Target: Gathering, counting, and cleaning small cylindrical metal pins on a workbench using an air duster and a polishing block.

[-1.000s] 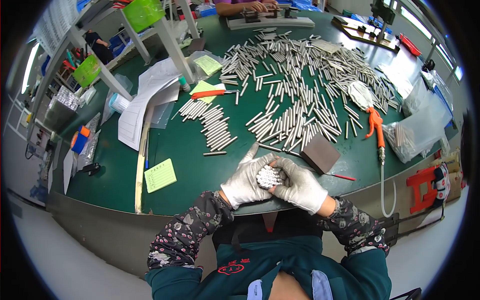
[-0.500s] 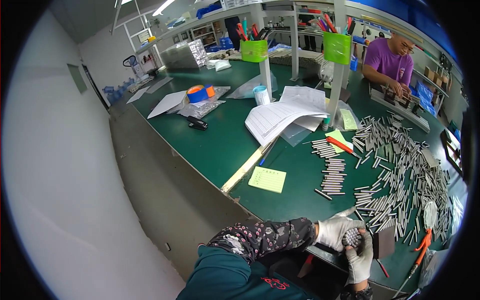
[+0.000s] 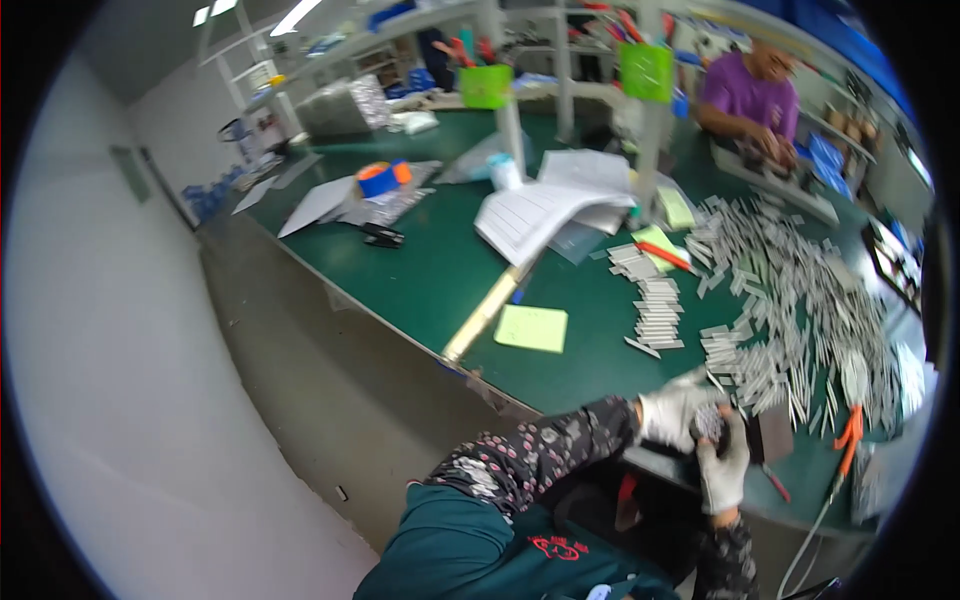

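motion blur smears most of this frame, so you lose fine detail. your left hand (image 3: 672, 412) is partly closed, cupped around the left side of the rod bundle (image 3: 709, 424); your right hand (image 3: 728, 468) is curled against its right side. both gloves hide the bundle's flanks, and you can't count its rods: the end face is just a speckled grey patch. fingers behind it are out of sight. bundle sits between your palms, over the near table edge, just left of the dark block (image 3: 771, 433).

loose rods (image 3: 765, 310) blur into streaks beyond your hands; the neat rod row (image 3: 657, 315) is slightly clearer. right sleeve (image 3: 725, 555) runs off the bottom. clear bag (image 3: 888, 480) fades into the dark lens rim. can't make out what the co-worker's hands (image 3: 768, 148) are on.

vs a second ago: your view has swung left, so wall (image 3: 110, 400) and floor (image 3: 290, 400) now fill the left side, and your hands sit right of centre. vs half a second ago: blurrier, hands a bit higher in view, grip on the bundle looks unchanged.
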`<state>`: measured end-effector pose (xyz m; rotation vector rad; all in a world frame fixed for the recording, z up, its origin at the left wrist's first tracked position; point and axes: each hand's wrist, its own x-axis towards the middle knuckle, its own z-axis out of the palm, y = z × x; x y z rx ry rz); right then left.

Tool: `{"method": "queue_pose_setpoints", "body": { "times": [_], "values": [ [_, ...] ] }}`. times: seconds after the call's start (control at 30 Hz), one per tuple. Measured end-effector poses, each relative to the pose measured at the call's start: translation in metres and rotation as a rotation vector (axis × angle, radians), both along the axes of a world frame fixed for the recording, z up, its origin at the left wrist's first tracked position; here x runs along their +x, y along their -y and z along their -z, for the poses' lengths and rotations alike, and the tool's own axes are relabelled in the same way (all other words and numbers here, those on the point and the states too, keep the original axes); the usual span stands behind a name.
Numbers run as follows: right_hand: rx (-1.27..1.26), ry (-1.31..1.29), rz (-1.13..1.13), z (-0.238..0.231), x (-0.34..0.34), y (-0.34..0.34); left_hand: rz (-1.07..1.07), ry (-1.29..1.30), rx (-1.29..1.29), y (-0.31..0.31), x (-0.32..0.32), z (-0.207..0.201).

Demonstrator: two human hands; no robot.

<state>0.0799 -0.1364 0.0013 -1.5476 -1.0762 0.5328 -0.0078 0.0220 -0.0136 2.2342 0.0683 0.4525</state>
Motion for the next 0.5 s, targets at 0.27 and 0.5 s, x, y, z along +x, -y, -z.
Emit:
{"method": "queue_pose_setpoints", "body": {
  "times": [0.27, 0.5],
  "values": [
    [0.075, 0.117, 0.060, -0.019, -0.002, -0.022, 0.008, -0.021, -0.190, -0.017, -0.013, -0.025],
    [-0.039, 0.059, 0.026, -0.017, 0.005, -0.010, 0.131, -0.055, -0.662, -0.006, -0.005, -0.014]
  ]
}}
